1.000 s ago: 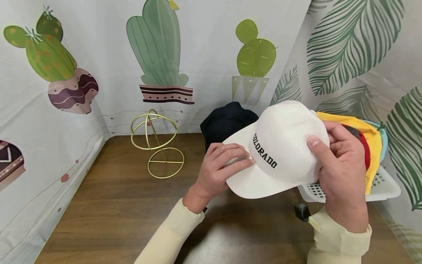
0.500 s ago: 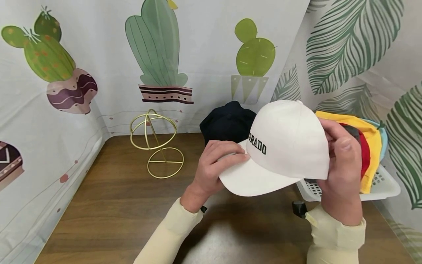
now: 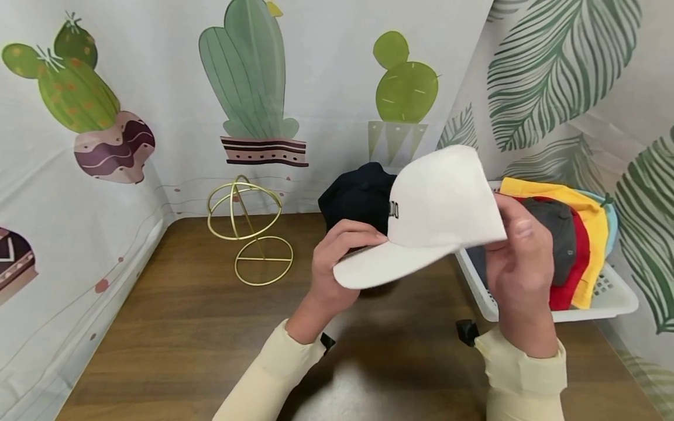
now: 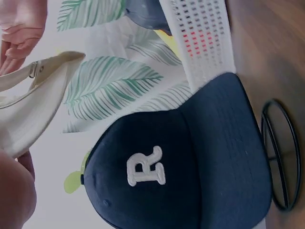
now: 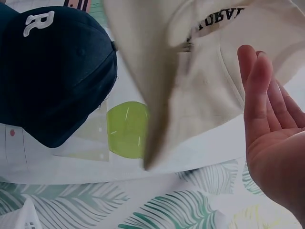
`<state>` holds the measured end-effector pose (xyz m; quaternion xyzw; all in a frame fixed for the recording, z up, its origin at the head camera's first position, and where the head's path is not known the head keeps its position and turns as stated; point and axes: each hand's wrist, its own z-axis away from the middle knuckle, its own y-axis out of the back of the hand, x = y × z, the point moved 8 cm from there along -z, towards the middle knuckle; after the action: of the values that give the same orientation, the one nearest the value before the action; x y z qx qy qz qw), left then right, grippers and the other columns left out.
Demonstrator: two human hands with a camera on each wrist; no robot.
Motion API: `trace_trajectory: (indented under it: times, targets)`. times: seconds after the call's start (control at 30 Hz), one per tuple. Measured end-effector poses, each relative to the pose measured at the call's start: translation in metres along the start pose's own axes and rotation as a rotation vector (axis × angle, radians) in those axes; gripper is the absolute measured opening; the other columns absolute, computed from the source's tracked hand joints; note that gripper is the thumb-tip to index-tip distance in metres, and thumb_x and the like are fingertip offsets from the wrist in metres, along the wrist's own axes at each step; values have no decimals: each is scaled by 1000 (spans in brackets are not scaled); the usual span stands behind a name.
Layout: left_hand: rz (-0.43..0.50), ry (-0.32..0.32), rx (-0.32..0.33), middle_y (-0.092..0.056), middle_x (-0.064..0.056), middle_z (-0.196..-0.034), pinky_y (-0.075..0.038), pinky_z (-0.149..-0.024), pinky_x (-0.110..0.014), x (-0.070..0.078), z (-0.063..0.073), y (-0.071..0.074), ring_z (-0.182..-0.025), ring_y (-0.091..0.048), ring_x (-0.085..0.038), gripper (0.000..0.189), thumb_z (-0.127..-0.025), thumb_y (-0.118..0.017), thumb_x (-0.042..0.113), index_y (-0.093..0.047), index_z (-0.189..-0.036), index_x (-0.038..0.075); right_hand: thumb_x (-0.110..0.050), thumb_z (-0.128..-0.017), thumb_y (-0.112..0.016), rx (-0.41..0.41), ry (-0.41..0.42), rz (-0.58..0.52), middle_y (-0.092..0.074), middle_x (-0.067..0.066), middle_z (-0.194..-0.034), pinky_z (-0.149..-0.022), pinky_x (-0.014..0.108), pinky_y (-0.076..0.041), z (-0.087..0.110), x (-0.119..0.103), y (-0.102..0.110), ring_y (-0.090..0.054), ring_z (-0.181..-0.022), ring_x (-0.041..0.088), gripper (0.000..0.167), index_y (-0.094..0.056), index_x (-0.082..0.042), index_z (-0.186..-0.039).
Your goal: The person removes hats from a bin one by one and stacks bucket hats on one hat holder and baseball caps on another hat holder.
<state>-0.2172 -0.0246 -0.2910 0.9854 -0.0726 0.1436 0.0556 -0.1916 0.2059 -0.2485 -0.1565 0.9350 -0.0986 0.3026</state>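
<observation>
A white baseball cap (image 3: pixel 442 199), with dark lettering partly turned from view, is held up over the table. My left hand (image 3: pixel 337 263) pinches its brim, fingers on top and the thumb hidden beneath. At the back edge of the cap, my right hand (image 3: pixel 521 269) touches it with fairly straight fingers, the thumb off the fabric. A navy cap (image 3: pixel 353 199) sits behind the white one. In the left wrist view, this navy cap (image 4: pixel 157 176) shows a white letter R, and a black wire stand (image 4: pixel 281 157) is below it.
Left of the hands stands a gold wire hat stand (image 3: pixel 244 210). A white perforated basket (image 3: pixel 621 298) at the right holds several caps, including a grey cap (image 3: pixel 553 228) and a yellow one (image 3: pixel 595 257). Printed cloth hangs behind the wooden table (image 3: pixel 184 351).
The white cap has turned so its lettering faces left and its back edge faces right; it has shifted slightly left. My right thumb has come off its side, and that hand has moved left.
</observation>
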Motion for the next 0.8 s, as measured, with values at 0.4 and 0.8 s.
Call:
trace_trajectory:
  times: [0.4, 0.8]
  targets:
    - [59, 108, 72, -70, -16, -103, -57, -84, -37, 1, -4, 2, -97, -67, -27, 16, -101, -73, 12, -71, -108, -3, -34, -95, -81, -259, 98, 608, -71, 13, -106, -73, 18, -54, 6, -2, -38, -66, -94, 19, 54, -67, 11, -121]
    - [-41, 114, 108, -70, -13, -101, -56, -79, -33, 9, -7, 1, -94, -66, -25, 10, -99, -74, 6, -72, -107, 0, -40, -102, -69, -322, 301, 959, -68, 6, -87, -58, 24, -44, 19, 7, -79, -62, -71, 16, 39, -70, -1, -106]
